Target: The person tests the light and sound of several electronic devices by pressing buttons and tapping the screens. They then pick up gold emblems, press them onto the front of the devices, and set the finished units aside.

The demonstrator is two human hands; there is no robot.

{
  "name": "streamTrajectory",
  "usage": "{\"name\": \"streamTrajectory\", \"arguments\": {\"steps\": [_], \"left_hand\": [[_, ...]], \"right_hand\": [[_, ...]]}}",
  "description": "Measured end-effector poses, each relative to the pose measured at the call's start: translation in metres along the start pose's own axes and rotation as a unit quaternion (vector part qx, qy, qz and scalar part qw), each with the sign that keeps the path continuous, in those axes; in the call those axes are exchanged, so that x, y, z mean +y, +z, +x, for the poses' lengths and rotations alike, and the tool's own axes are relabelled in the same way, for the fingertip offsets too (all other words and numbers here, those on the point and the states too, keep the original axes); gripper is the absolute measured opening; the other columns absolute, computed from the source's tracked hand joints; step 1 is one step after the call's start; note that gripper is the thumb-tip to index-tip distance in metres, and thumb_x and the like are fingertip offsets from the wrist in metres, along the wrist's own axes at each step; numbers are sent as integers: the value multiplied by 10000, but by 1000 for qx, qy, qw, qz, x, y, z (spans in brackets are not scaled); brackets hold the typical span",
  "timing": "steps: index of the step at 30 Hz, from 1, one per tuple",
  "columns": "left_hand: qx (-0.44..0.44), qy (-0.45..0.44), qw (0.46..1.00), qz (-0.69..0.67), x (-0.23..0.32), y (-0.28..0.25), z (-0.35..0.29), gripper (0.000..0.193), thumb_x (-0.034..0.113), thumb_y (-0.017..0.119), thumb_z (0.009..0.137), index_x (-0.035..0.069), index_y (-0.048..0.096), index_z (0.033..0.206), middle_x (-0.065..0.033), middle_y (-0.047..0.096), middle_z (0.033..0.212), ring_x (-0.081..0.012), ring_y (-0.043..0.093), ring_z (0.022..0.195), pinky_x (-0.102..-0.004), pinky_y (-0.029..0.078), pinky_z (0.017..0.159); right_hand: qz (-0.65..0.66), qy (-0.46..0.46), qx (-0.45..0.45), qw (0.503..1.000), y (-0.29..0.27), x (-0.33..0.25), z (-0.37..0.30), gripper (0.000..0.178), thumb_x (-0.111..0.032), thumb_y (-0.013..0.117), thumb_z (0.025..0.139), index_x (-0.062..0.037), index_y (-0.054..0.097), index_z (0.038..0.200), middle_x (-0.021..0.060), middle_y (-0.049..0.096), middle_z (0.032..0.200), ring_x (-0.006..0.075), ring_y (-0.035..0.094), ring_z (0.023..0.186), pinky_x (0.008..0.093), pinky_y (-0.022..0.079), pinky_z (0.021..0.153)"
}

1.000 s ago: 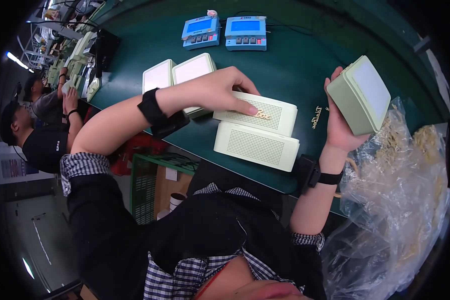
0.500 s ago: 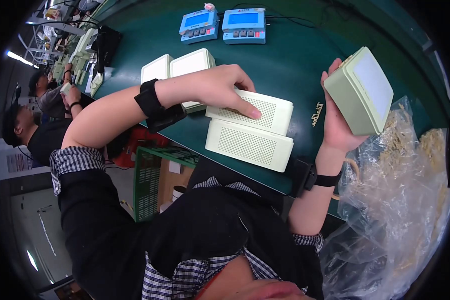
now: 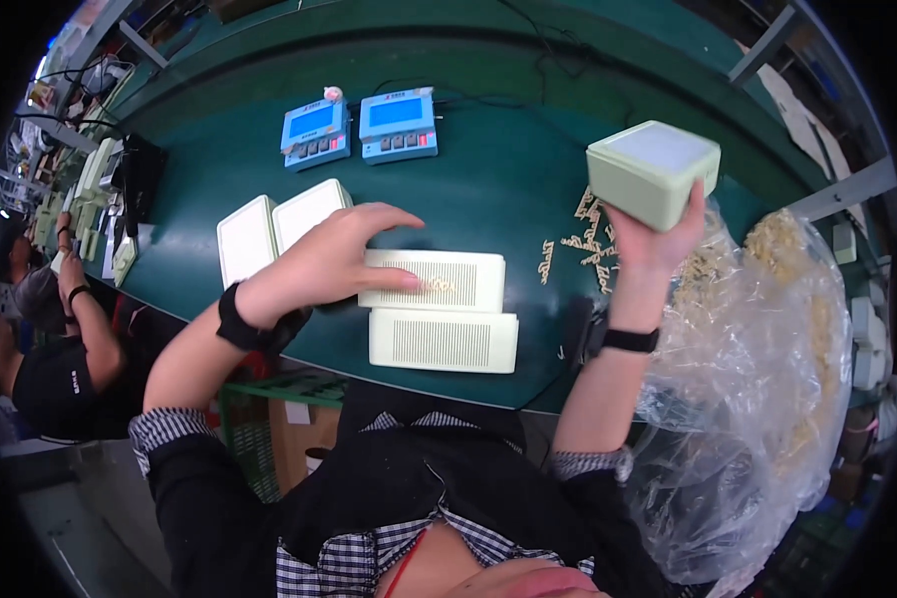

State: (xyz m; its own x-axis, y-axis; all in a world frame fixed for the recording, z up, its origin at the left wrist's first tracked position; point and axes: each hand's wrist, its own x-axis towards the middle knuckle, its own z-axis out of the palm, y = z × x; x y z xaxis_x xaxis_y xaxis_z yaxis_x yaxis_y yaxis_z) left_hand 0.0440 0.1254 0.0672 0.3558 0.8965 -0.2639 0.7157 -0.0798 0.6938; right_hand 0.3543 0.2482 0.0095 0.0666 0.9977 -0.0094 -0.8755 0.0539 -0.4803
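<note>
My left hand (image 3: 344, 254) reaches over the upper of two pale green boxes. Its fingers are spread, and the thumb touches a small gold script-letter piece (image 3: 444, 285) on the slotted face of the upper box (image 3: 483, 269). The lower box (image 3: 448, 341) lies directly in front, similarly slotted. To the right, my right hand (image 3: 658, 239) holds up another pale green box (image 3: 653, 164) from below, its whitish panel facing upward. Several loose gold script-letter pieces (image 3: 593, 239) lie on the table beside that wrist, with a single one (image 3: 546, 261) a little left of them.
Two blue devices with screens (image 3: 399, 125) stand toward the back. Two white-faced boxes (image 3: 309, 211) sit left of my left hand. A clear plastic bag (image 3: 738, 399) of gold pieces fills the right side. Two people (image 3: 60, 359) work at the far left.
The view has shifted. My left hand's fingers have spread away from the upper box, and the gold piece now shows there. My right hand has tipped its box so the panel faces upward.
</note>
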Motion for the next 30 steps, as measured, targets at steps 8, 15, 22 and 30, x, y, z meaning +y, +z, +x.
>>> {"name": "streamTrajectory", "arguments": {"steps": [8, 15, 22, 30], "left_hand": [[310, 4, 951, 11, -24, -13, -105, 422, 147, 802, 752, 6, 651, 1120, -142, 674, 1123, -298, 633, 1080, -373, 477, 951], [370, -78, 920, -100, -38, -1, -169, 404, 133, 770, 730, 16, 663, 1102, -125, 674, 1136, -256, 625, 1071, -357, 468, 939], [379, -32, 919, -101, -45, 19, -158, 349, 87, 766, 741, 2, 675, 1067, -137, 684, 1104, -258, 642, 1053, -344, 478, 929], [371, 29, 922, -105, -56, 49, -150, 312, 38, 749, 735, -6, 685, 1036, -149, 690, 1089, -261, 650, 1049, -341, 483, 929]], "right_hand": [[-358, 93, 114, 922, -37, -73, 256, 517, -390, 681, 841, -112, 556, 1259, 100, 644, 1094, 320, 611, 1016, 540, 478, 879], [-659, -69, 212, 718, -186, -131, 374, 736, -573, 652, 858, 78, 627, 1199, 171, 650, 1220, 286, 644, 1079, 381, 520, 934], [-897, -163, 32, 411, -94, -122, 348, 836, -594, 699, 784, 16, 524, 1329, 253, 599, 1274, 368, 603, 1156, 417, 482, 960], [-859, 16, -381, 343, 41, 14, -26, 153, -101, 692, 816, 4, 639, 914, 166, 662, 807, 270, 654, 741, 346, 506, 662]]}}
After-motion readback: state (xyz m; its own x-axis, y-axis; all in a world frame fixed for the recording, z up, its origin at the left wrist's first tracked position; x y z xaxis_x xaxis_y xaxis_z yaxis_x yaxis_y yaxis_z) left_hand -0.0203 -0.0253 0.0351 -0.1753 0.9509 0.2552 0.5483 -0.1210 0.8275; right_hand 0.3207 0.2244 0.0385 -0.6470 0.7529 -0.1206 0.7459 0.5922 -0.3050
